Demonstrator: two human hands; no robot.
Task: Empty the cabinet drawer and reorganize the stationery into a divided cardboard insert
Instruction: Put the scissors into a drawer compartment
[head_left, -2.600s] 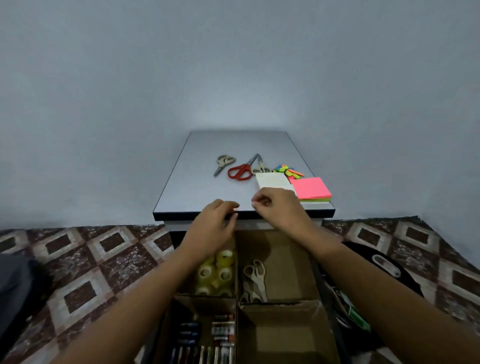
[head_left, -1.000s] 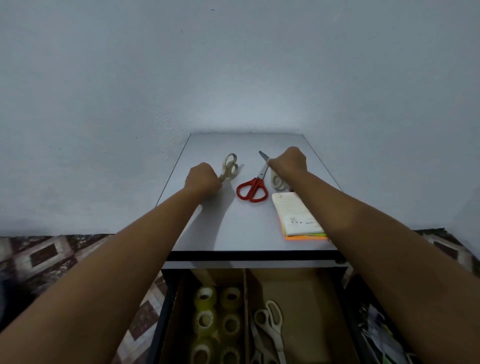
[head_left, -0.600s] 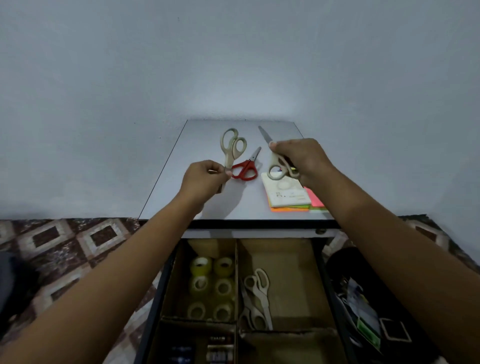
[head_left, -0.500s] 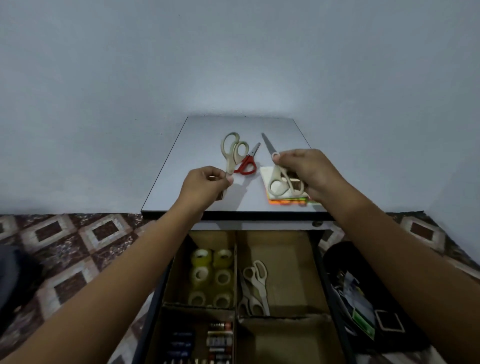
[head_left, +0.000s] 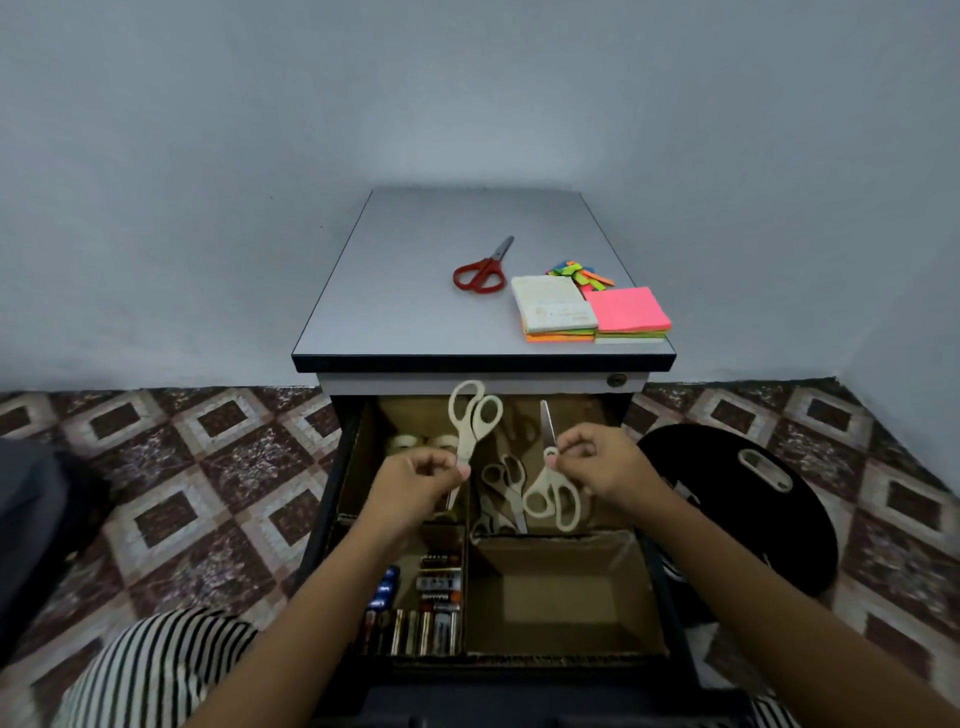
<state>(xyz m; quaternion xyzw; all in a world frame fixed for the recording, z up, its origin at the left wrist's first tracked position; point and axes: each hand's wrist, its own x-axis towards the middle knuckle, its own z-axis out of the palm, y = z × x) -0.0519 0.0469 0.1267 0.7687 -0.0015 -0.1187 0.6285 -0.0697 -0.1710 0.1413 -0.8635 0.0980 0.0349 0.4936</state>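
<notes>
There is one view, from a wide-angle camera worn on the person's head. It looks forward and steeply down from just above and in front of the open drawer (head_left: 323, 525). The drawer sits close to the lens and fills the lower middle of the frame. Beyond it the cabinet's tabletop (head_left: 415, 312) lies at mid-frame, farther off, and the pale wall (head_left: 467, 104) behind takes the whole upper half. Patterned floor (head_left: 208, 467) shows on either side of the drawer. The forearms enter from the bottom corners, and the left hand (head_left: 415, 486) and the right hand (head_left: 605, 467) meet over the drawer's far half. Striped clothing (head_left: 156, 670) lies at the bottom left, nearer than the drawer.
</notes>
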